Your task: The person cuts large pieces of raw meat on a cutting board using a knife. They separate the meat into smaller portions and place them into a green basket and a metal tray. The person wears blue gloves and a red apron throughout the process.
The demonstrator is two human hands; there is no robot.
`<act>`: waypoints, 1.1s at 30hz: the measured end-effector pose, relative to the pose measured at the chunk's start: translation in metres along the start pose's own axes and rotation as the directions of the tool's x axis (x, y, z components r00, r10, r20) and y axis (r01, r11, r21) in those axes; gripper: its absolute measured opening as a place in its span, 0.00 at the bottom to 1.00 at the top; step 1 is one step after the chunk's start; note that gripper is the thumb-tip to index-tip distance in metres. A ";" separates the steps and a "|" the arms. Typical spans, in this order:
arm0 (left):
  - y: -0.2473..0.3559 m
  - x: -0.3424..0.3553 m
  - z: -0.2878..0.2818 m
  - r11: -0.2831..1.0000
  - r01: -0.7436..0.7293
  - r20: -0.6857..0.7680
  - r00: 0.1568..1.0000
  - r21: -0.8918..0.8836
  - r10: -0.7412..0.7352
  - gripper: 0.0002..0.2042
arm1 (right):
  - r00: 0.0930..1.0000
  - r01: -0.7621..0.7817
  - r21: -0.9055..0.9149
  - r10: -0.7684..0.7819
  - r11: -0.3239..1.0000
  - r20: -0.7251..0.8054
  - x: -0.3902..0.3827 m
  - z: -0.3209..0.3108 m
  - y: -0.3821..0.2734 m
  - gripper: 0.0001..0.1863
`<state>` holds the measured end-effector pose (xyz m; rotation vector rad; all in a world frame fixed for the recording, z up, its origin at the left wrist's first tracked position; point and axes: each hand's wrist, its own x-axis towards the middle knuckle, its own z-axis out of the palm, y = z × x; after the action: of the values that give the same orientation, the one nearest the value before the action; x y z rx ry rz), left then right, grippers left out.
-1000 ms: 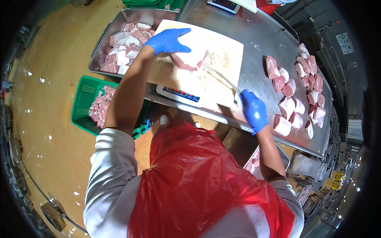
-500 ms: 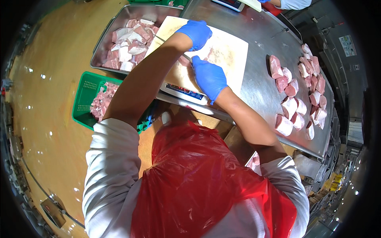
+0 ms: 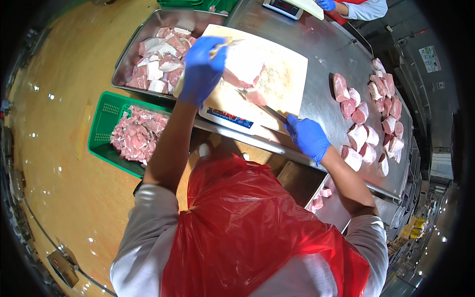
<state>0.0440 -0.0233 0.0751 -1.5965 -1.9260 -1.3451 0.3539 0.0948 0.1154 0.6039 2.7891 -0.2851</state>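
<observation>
A glossy yellow floor (image 3: 64, 163) shows small bright reflections of lamps. A long steel table (image 3: 341, 54) runs across the room. At the dark right edge stands what may be shelving (image 3: 425, 218), blurred.

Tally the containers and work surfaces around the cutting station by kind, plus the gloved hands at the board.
Blue-gloved hands at the board: 2, left hand and right hand
White cutting board: 1
Knife: 1
Metal tray of meat: 1
Green crate of meat: 1
Steel table: 1
Total: 7
</observation>
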 end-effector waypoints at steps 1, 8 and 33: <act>0.013 -0.020 -0.006 0.998 0.059 -0.083 0.995 -0.002 -0.059 0.16 | 1.000 -0.011 0.063 0.011 0.998 -0.001 -0.002 -0.001 -0.005 0.10; 0.061 -0.104 -0.057 0.867 -0.245 0.241 0.959 0.433 0.150 0.17 | 0.970 0.218 0.186 -0.234 0.958 0.070 0.020 -0.008 -0.092 0.11; 0.058 0.006 0.070 0.877 0.008 0.243 0.959 0.481 -0.142 0.26 | 0.850 0.025 0.873 0.449 0.487 -0.275 0.022 -0.041 -0.034 0.14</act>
<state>0.1160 0.0331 0.0700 -1.5169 -2.2729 -0.6088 0.3104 0.0829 0.1522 1.4091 2.7537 -1.7702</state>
